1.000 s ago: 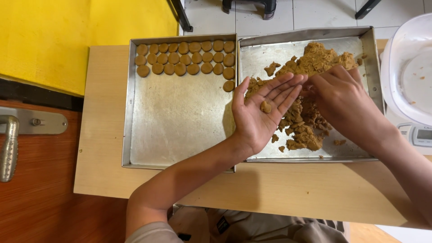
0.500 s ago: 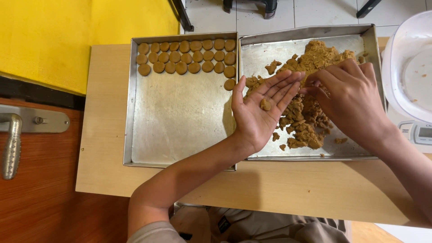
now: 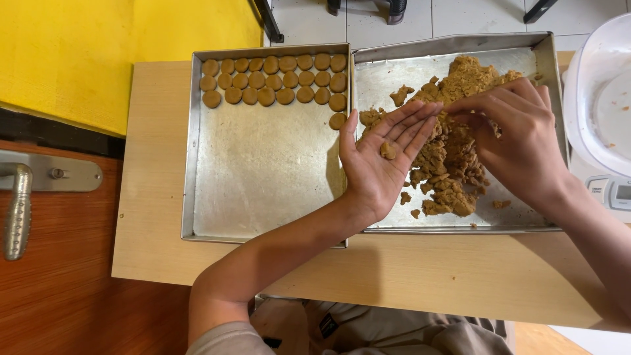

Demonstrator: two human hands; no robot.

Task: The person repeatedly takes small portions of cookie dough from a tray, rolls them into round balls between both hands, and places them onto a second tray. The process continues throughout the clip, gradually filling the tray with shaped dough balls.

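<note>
My left hand (image 3: 381, 158) lies palm up over the seam between two metal trays, fingers spread, with a small lump of brown dough (image 3: 388, 150) resting on the palm. My right hand (image 3: 519, 141) hovers over the pile of crumbly brown dough (image 3: 453, 171) in the right tray (image 3: 460, 49), its fingertips pinched together close to the left hand's fingertips. Whether it pinches dough I cannot see. The left tray (image 3: 263, 190) holds several flat round dough discs (image 3: 276, 82) in rows along its far edge.
Both trays sit on a light wooden table (image 3: 158, 164). A white kitchen scale with a bowl (image 3: 601, 112) stands at the right edge. A wooden door with a metal handle (image 3: 16, 204) is at the left, a yellow surface (image 3: 98, 46) behind it.
My right hand has drawn slightly away from the left palm, toward the dough pile. The lump stays on the left palm.
</note>
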